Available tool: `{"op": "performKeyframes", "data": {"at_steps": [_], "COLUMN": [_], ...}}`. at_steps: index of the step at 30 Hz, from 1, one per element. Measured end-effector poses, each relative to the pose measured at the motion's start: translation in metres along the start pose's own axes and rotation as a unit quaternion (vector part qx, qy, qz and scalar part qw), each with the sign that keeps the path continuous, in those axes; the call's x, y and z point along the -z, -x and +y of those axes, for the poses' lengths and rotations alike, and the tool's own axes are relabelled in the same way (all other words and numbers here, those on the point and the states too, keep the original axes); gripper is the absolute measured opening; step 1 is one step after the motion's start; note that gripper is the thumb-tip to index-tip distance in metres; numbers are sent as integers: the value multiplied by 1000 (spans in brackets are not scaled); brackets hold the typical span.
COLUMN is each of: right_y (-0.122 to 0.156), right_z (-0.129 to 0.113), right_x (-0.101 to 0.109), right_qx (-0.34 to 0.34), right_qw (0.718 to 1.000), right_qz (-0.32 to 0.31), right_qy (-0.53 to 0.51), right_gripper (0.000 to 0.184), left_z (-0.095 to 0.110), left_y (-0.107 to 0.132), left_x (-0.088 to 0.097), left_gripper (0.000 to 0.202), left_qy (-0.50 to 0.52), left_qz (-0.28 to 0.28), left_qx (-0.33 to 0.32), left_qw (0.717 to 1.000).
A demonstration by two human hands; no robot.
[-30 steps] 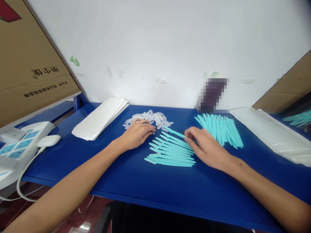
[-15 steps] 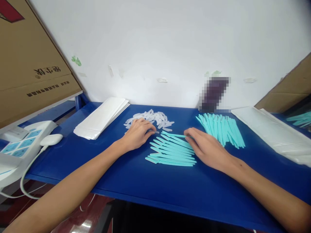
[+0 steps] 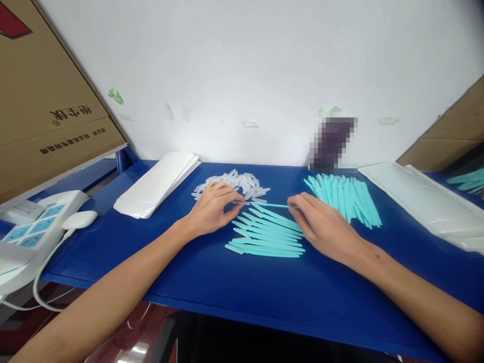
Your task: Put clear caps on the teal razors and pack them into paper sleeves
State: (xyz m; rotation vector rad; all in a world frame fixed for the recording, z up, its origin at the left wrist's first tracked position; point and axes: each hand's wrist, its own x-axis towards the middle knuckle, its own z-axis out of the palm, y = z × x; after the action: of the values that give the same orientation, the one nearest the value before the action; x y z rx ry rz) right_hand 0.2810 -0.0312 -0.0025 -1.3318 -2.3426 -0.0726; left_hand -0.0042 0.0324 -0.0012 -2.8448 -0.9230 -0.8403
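My right hand (image 3: 321, 224) pinches the handle end of a thin teal razor (image 3: 270, 205), held level just above the blue table (image 3: 242, 287). My left hand (image 3: 212, 207) is closed at the razor's blade tip, its fingers pinching a small clear cap (image 3: 239, 202) there. Below the held razor lies a neat row of several teal razors (image 3: 266, 233). A heap of clear plastic caps (image 3: 236, 184) sits just beyond my left hand. A loose pile of teal razors (image 3: 346, 197) lies to the right of my right hand.
A stack of white bags (image 3: 157, 184) lies at the back left, another white stack (image 3: 427, 204) at the right. Cardboard boxes (image 3: 49, 96) lean at both sides. A white power strip (image 3: 26, 229) with a plug (image 3: 79, 219) sits at the left edge.
My right hand has lifted the teal razor and turned it level. My left hand has left the cap heap and come to the razor's tip with a cap.
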Motion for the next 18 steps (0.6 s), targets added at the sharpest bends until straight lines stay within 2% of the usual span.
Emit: {"op": "performKeyframes", "data": {"at_steps": [9,13,18], "right_y": [0,0,0], "right_z": [-1,-6,-13], "right_x": [2,-3,-10], "right_qx": [3,27,61], "right_qw": [1000,999,998], "right_qz": [-7,6,4], "right_qy": [-13,-20,-33], "right_gripper": [19,17,16], "left_z": [2,5,15], "left_y": [1,0,-4], "left_x": [-3,-12,-23], "left_gripper": [14,13,16], "left_qy": [42,80,119], "left_qz": [51,76,33], "left_qx": [-22,-58,-73], "left_qw": [998,992,990]}}
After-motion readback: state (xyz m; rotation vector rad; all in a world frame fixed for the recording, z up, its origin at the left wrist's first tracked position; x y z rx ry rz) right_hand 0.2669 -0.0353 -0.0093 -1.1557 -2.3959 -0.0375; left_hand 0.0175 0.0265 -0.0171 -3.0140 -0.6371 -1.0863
